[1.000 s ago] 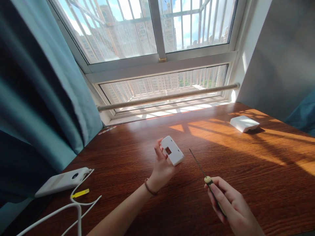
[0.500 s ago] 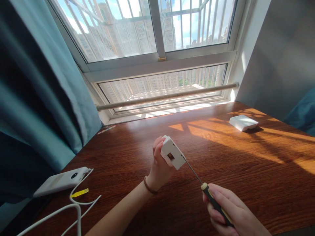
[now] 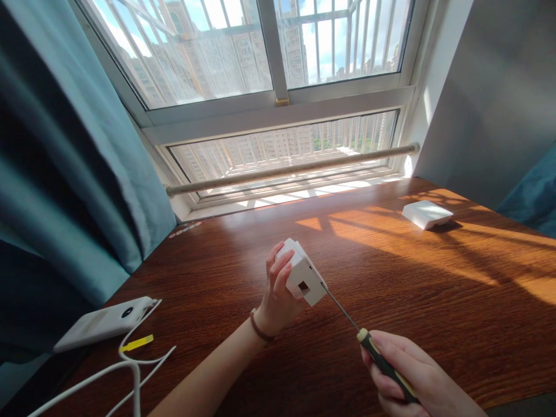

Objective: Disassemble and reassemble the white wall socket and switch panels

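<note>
My left hand (image 3: pixel 278 292) grips a white plastic box (image 3: pixel 299 266) by its sides, holding it tilted above the table. A square dark opening and small slots show on the box's near face. In my right hand (image 3: pixel 408 368) is a screwdriver (image 3: pixel 384 365) with a black and pale yellow handle, my fingers wrapped round it. Its thin metal shaft points up and left, and the tip meets a small slot at the box's right edge. How deep the tip sits, I cannot tell.
A second white plastic piece (image 3: pixel 428 214) lies at the back right of the wooden table (image 3: pixel 243 255). At left are a white power bank-like device (image 3: pixel 102 324), a white cable (image 3: pixel 138 376) and a yellow tag (image 3: pixel 138 343). A blue curtain (image 3: pixel 108 191) hangs beside the window.
My left hand has turned the box slightly, showing more of its top side. The screwdriver tip stays at the slot by the edge. The whole view has shifted a little.
</note>
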`<action>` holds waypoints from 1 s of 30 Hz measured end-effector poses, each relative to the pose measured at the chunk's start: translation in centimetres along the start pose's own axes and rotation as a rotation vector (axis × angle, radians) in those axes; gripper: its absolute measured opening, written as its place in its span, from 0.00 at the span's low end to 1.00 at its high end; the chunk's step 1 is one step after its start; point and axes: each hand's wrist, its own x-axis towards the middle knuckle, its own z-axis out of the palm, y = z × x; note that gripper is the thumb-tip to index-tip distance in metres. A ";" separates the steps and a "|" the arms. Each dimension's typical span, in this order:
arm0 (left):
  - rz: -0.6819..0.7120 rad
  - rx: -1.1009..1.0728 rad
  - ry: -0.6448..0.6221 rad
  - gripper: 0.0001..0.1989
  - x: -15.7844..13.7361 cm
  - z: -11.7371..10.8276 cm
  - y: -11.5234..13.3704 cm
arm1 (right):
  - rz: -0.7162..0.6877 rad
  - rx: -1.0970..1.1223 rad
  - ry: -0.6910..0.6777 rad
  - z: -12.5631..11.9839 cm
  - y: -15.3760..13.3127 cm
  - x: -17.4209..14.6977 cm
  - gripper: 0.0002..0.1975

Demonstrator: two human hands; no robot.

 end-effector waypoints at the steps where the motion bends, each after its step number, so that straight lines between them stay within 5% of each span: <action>1: 0.000 0.009 0.000 0.51 -0.2 0.1 0.0 | -0.046 -0.017 0.021 0.2 0.5 0.2 0.26; 5: -0.019 0.078 -0.016 0.46 -1.0 0.5 0.0 | -0.203 -0.017 0.135 1.5 2.5 1.5 0.26; 23: -0.054 0.172 -0.036 0.44 -1.4 0.9 -0.9 | -0.273 0.357 0.134 4.7 4.5 5.2 0.24; 26: -0.077 0.162 -0.033 0.44 -1.6 0.9 -0.8 | -0.279 0.381 0.143 4.8 4.2 6.0 0.24; 30: 0.044 0.031 -0.039 0.46 -2.2 1.2 0.7 | -0.413 0.433 0.322 3.6 1.9 5.4 0.22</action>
